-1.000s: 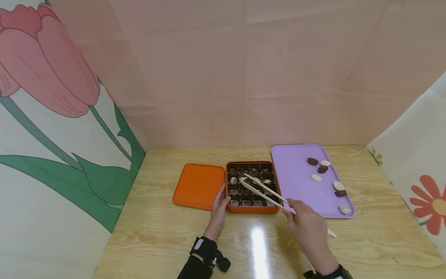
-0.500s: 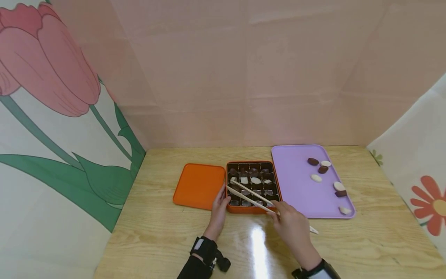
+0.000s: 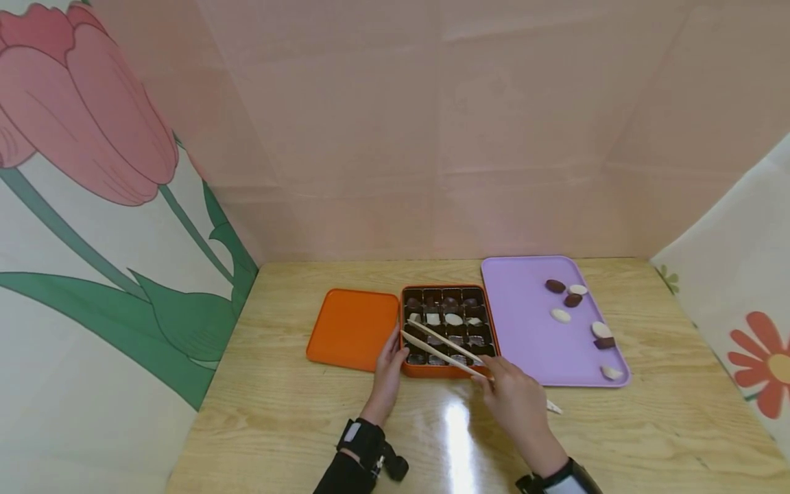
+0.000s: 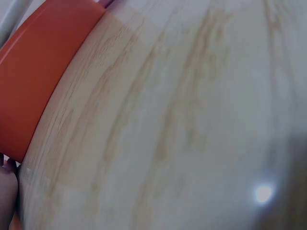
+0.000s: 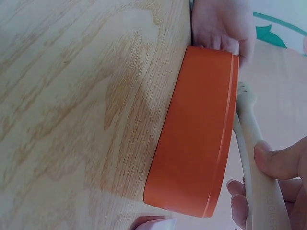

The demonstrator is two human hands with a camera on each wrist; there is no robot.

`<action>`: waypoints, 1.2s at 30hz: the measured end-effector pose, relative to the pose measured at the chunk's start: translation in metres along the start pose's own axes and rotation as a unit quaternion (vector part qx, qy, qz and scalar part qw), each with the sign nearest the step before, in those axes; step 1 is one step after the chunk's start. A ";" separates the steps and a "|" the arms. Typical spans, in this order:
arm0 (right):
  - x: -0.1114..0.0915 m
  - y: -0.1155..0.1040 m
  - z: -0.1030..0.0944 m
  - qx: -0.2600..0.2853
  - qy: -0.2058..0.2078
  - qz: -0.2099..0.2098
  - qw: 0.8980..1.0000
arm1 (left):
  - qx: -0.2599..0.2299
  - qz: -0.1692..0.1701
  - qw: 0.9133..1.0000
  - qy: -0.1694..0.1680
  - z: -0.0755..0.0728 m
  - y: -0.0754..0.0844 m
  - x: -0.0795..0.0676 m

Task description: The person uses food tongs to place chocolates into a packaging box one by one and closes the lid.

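Note:
My right hand [image 3: 515, 405] grips a pair of cream tongs [image 5: 261, 187], thumb on one arm and fingers around the other. The tongs slant over an orange box [image 5: 192, 129], their tips apart above the left end of its third row. Dark and white chocolates [image 3: 453, 320] sit in the two back rows of its dark divided insert. What lies under the tips is too dark to tell. My left hand [image 3: 387, 370] rests along the box's left side, fingers fairly straight and thumb at the front left corner. Only a fingertip edge shows in the left wrist view.
A flat orange lid [image 3: 352, 329] lies left of the box, close to my left hand. On the right, a purple tray [image 3: 524, 315] carries several dark and white chocolates [image 3: 560, 315] along its right side. The wooden table [image 3: 278, 425] meets a cloth backdrop behind.
My right hand has moved left with the tongs, whose tips went from mid-box to the left end of the third row. White pieces in the second row now show. My left hand stays put.

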State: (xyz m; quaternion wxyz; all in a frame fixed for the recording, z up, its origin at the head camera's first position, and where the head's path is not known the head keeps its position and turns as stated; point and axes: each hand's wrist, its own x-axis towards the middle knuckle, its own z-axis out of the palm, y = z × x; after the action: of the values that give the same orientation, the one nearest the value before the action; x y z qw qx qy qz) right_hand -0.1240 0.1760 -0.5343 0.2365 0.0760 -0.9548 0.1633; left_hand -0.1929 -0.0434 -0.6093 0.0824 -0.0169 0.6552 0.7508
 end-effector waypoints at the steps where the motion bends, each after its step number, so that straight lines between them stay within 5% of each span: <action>1: 0.000 0.000 0.000 0.000 0.002 -0.001 1.000 | 0.001 0.003 1.000 -0.001 0.000 0.000 0.000; 12: 0.001 0.019 -0.012 -0.004 0.042 0.005 0.999 | -0.006 0.007 1.000 -0.006 0.000 -0.002 0.001; 24: 0.014 0.095 -0.035 -0.030 0.104 0.069 0.992 | -0.010 0.011 1.000 -0.005 0.001 0.001 0.000; 36: 0.023 0.180 -0.044 -0.085 0.031 0.157 0.983 | -0.015 0.013 1.000 -0.002 0.001 0.001 0.001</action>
State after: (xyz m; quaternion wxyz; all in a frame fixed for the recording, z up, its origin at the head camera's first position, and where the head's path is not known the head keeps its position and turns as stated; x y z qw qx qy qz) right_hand -0.1653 0.3580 -0.5361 0.2433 -0.1005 -0.9574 0.1187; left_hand -0.1940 -0.0426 -0.6085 0.0735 -0.0086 0.6440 0.7614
